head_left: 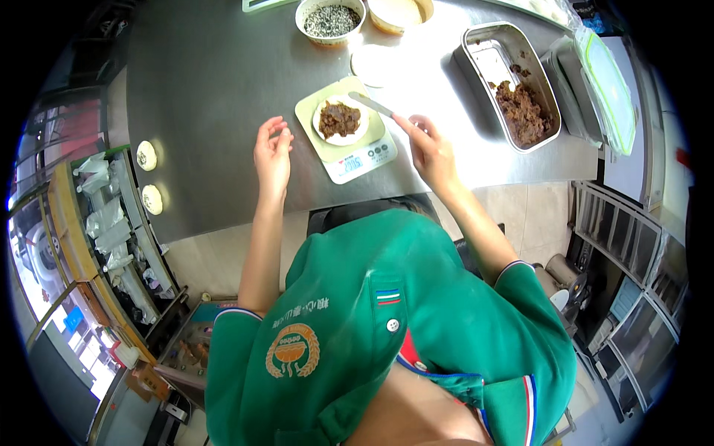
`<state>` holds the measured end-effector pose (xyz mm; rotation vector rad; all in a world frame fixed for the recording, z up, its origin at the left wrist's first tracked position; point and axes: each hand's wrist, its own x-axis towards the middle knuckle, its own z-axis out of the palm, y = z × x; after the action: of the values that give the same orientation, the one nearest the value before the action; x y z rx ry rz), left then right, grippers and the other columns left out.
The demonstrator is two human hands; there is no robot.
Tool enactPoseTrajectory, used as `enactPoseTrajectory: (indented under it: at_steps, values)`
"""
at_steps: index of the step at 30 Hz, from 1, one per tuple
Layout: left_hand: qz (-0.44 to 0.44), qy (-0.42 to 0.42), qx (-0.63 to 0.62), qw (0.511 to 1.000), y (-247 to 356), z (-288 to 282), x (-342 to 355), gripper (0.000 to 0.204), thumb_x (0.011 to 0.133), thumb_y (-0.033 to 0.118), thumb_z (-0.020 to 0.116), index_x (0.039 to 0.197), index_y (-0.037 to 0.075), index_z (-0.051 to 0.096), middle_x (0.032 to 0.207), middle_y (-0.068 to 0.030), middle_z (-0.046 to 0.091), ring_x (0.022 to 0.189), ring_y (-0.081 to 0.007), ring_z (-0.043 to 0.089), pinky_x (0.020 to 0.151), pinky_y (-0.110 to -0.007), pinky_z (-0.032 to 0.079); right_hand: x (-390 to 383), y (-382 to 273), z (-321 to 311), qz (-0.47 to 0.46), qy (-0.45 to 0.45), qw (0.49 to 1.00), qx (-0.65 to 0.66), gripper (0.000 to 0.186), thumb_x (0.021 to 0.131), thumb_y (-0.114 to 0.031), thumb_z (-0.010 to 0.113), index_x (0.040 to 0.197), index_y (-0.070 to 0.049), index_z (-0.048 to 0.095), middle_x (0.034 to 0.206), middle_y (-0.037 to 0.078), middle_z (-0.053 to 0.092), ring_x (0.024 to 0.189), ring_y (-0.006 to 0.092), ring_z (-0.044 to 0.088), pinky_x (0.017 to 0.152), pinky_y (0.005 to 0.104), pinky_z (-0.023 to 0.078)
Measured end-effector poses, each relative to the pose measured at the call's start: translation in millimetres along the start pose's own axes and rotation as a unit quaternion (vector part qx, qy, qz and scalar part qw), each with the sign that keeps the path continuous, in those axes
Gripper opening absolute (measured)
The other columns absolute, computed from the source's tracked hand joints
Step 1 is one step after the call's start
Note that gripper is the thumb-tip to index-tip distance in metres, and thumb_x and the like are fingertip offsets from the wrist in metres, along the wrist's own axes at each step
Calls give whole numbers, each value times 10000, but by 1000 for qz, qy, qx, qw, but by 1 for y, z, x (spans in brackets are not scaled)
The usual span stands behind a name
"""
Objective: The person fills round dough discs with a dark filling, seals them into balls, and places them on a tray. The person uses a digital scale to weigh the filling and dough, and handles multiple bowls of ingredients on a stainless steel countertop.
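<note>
A pale green digital kitchen scale [359, 165] lies on the steel table in front of me. On it rests a flat white dough round [360, 134] topped with a mound of chunky dark brown filling [339, 119]. My right hand [430, 152] grips the handle of a flat metal spatula [372, 105], whose tip reaches over the dough's upper right edge. Whether the blade touches the dough I cannot tell. Just left of the scale hovers my left hand [274, 154], fingers loosely bent and apart, holding nothing. Beyond the scale is another flat white round [375, 65], probably dough.
A deep steel pan [467, 70] at the right holds brown filling; a green-rimmed clear lid [610, 93] leans beside it. At the far edge stand a bowl of black and white sesame seeds [331, 21] and a second bowl [400, 13]. Two dough buns [146, 155] sit along the left edge.
</note>
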<state>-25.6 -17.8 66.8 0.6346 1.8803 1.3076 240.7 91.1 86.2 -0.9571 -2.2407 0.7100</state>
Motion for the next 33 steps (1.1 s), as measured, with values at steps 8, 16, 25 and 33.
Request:
enactPoseTrajectory:
  at_steps: [8, 16, 25, 33]
  values:
    - [33, 8, 47, 998, -11, 2, -2, 352, 939, 84, 574, 1288, 49, 554, 1211, -86, 587, 896, -121, 594, 795, -274, 499, -6, -14, -2, 35, 10, 997, 69, 548, 724, 108, 605, 1192, -169, 675, 923, 91, 598, 824, 258, 606, 701, 357, 514]
    - [61, -12, 96, 993, -14, 15, -7, 347, 940, 82, 576, 1286, 59, 564, 1250, -92, 550, 932, -141, 591, 809, -286, 513, -5, -4, 6, 30, -23, 998, 43, 565, 769, 161, 547, 1225, -151, 662, 986, 109, 615, 712, 205, 616, 616, 295, 492]
    - [104, -18, 149, 983, -24, 8, -12, 274, 931, 91, 592, 1197, 28, 619, 1090, -98, 629, 979, -183, 616, 866, -316, 508, -10, 76, -93, 218, 134, 958, 132, 234, 951, -86, 533, 1119, 22, 656, 1135, 121, 630, 1054, 218, 612, 920, 316, 492]
    - [69, -13, 137, 988, -27, 22, -2, 218, 918, 82, 592, 1114, 3, 645, 996, -129, 642, 824, -203, 657, 760, -324, 531, -2, 73, -110, 44, 67, 943, -323, 296, 807, 50, 623, 1081, -46, 680, 1125, 148, 634, 1022, 306, 599, 849, 375, 504]
